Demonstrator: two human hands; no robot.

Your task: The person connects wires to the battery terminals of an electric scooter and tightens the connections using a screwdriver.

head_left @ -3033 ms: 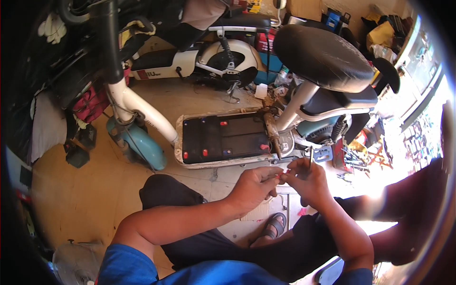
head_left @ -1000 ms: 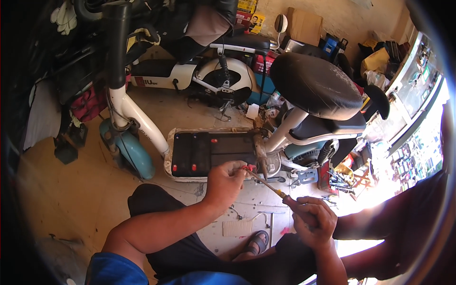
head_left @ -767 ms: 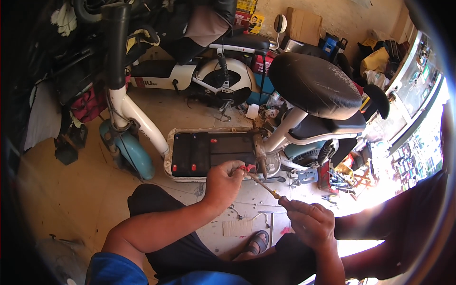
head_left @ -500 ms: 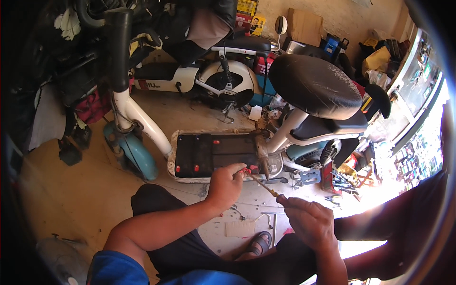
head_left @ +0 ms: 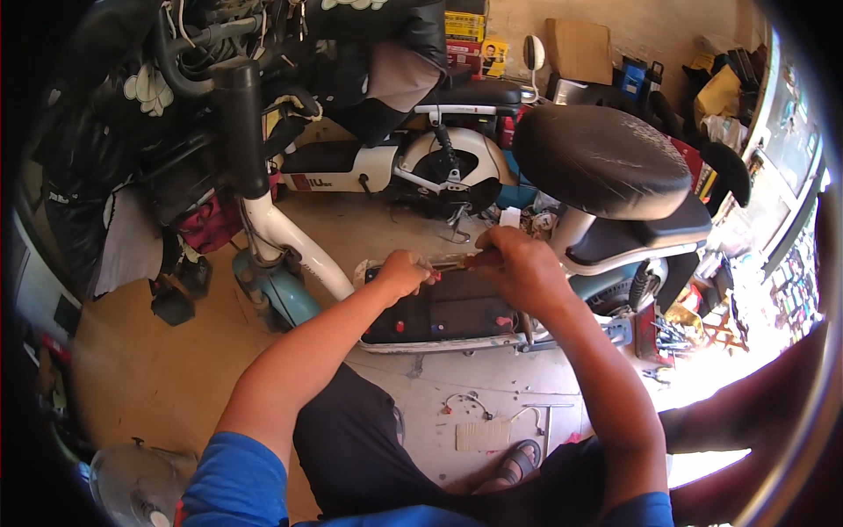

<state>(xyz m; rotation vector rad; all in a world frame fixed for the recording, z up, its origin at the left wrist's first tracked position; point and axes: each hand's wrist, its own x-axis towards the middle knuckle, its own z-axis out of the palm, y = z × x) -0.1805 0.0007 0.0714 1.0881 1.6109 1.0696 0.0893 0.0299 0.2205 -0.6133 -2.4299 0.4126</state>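
Note:
A black battery pack (head_left: 457,307) lies in the open floorboard of an electric scooter, with small red pieces (head_left: 399,326) on its top. Over its far left edge my left hand (head_left: 406,272) is closed, thumb and fingertips pinching a small red piece (head_left: 435,275). My right hand (head_left: 527,270) reaches across the pack from the right and grips a screwdriver (head_left: 455,263) by its handle. The shaft points left, its tip at my left fingertips. The fingers partly hide the handle, and my hands cover part of the far battery edge.
The scooter's black saddle (head_left: 601,162) overhangs to the right, its white stem (head_left: 307,250) to the left. Behind stands another white scooter (head_left: 351,167). On the floor nearer me lie a cardboard piece (head_left: 483,436) and thin cables (head_left: 470,400). Tools (head_left: 672,338) lie at the right.
Both hands have moved from the near right edge of the battery to its far side. The screwdriver now lies nearly level, pointing left. The view has shifted, so the scooter sits farther right.

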